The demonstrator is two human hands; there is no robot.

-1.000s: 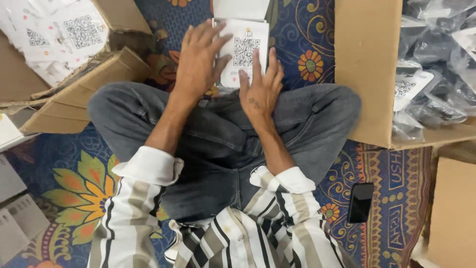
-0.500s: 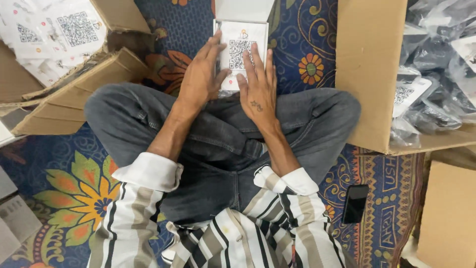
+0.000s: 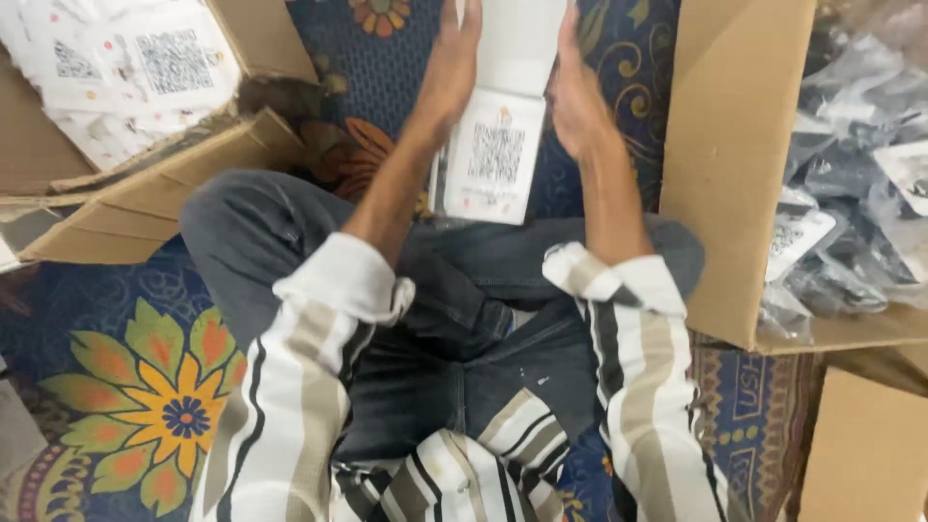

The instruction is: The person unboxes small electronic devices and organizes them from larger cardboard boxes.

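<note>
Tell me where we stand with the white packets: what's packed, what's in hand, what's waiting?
Done: the cardboard box at left already holds white coded packets. In hand: the left hand and right hand flank a white box over one white packet lying ahead of the knees; whether they grip it is unclear. Left: the box at right is full of clear-bagged dark items.
</note>
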